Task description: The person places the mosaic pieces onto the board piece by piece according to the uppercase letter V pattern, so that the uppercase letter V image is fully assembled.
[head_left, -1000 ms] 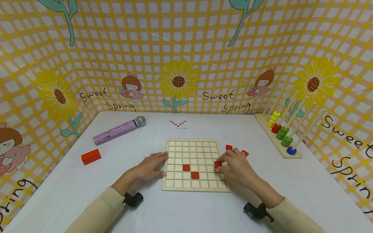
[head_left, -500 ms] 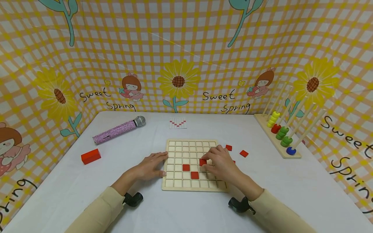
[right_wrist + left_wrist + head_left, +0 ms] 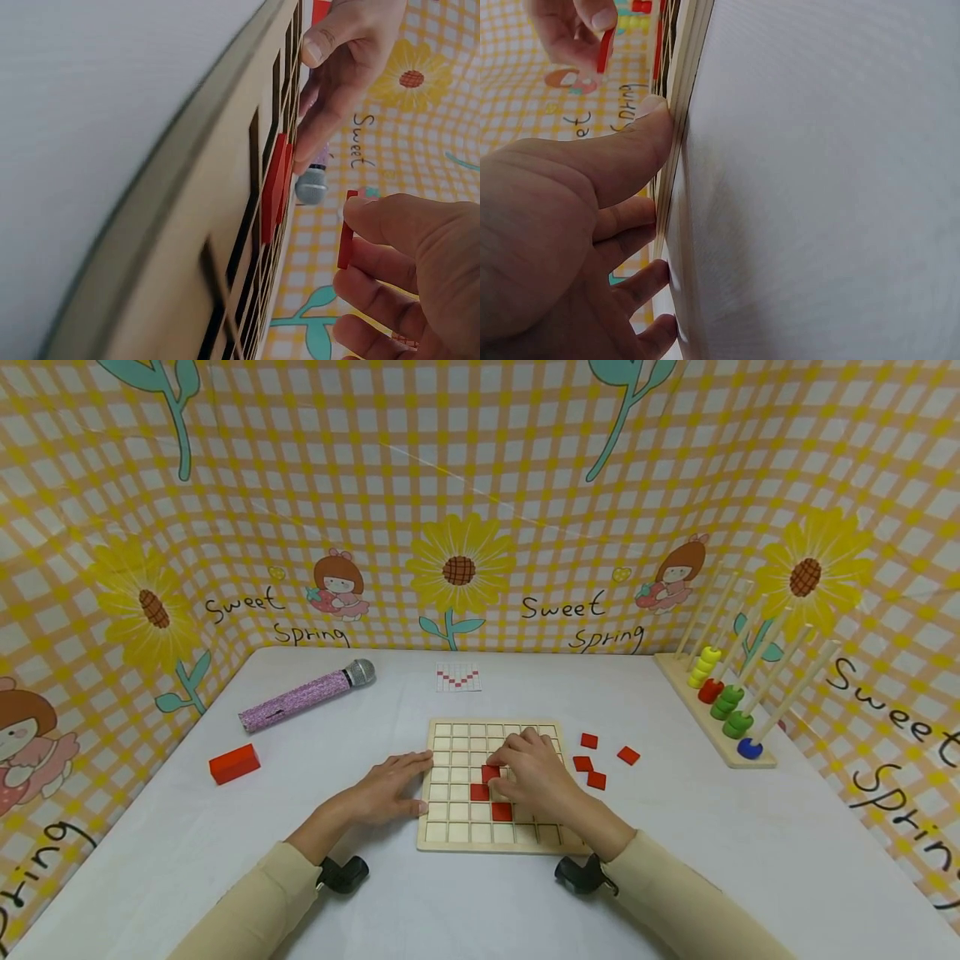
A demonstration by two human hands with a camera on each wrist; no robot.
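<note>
Cloth (image 3: 465, 460) in a yellow-and-tan check wraps the back and sides, softly creased and printed with sunflowers. Below it spreads the tabletop (image 3: 360, 718), white, smooth and matt. Near its middle lies the board (image 3: 459, 833), a flat square of pale wood divided by thin raised ridges into a grid of shallow square cells. At the far right stands the rack (image 3: 670, 662), a long wooden base with slim round pegs, some threaded with rounded beads (image 3: 738, 724) in yellow, red, green and blue. The microphone (image 3: 303, 697) lies aslant on the far left, its tube coated in pink glitter, its rounded head of grey mesh.

The left hand (image 3: 386, 789) rests at the board's left edge, fingers fairly straight and slightly spread, with the thumb touching the wooden rim. The right hand (image 3: 536, 772) hovers over the board; its thumb and fingers pinch the held tile (image 3: 491, 773), a thin red square raised above the grid.

The block (image 3: 235, 764), a crisp-edged red oblong, sits near the microphone. Beyond the board lies the card (image 3: 459, 677), flat and white, with a V of small red squares on a fine grid. Smallest come the loose tiles (image 3: 589, 741), four flat red squares on the tabletop just right of the board, and two set tiles (image 3: 501, 812), lying corner to corner in its cells.
</note>
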